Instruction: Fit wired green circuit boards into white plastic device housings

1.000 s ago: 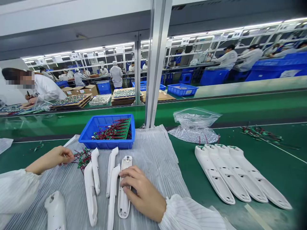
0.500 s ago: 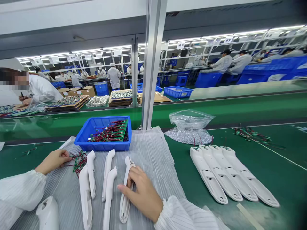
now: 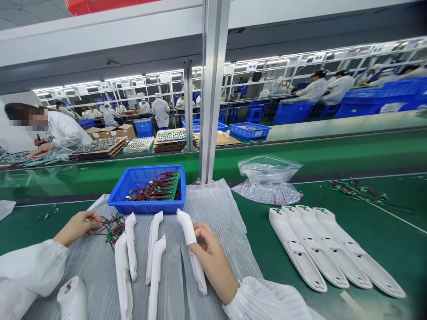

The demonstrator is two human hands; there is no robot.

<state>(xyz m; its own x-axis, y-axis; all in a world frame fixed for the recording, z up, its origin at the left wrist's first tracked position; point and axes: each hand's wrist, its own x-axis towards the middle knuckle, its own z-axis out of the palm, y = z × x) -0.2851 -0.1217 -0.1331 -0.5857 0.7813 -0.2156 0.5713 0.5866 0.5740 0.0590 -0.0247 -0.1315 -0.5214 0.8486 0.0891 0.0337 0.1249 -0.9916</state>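
Note:
My right hand (image 3: pixel 211 258) grips a white plastic handle shell (image 3: pixel 193 249) by its side, thumb across the top. The shell's smooth outer face is turned up, and its lower end is close to the foam sheet (image 3: pixel 220 209). At the left, my left hand (image 3: pixel 80 226) pinches the red wires of a small heap of green circuit boards (image 3: pixel 115 226); the fingertips are closed on them. Between the hands lie several more white shells (image 3: pixel 156 262), some on their sides. Another white shell (image 3: pixel 71 298) sits near my left sleeve, partly cut off by the frame.
A blue bin (image 3: pixel 147 206) of wired green boards stands behind the shells. On the right, several white shells (image 3: pixel 310 249) lie side by side, open faces up. Behind them are a clear plastic bag (image 3: pixel 270 182) and loose wired boards (image 3: pixel 360 190). A metal post (image 3: pixel 211 111) rises mid-bench.
My right hand has turned the shell over, from its hollow inner face up to its smooth outer face up. My left hand stays at the wired boards. The whole view has shifted slightly.

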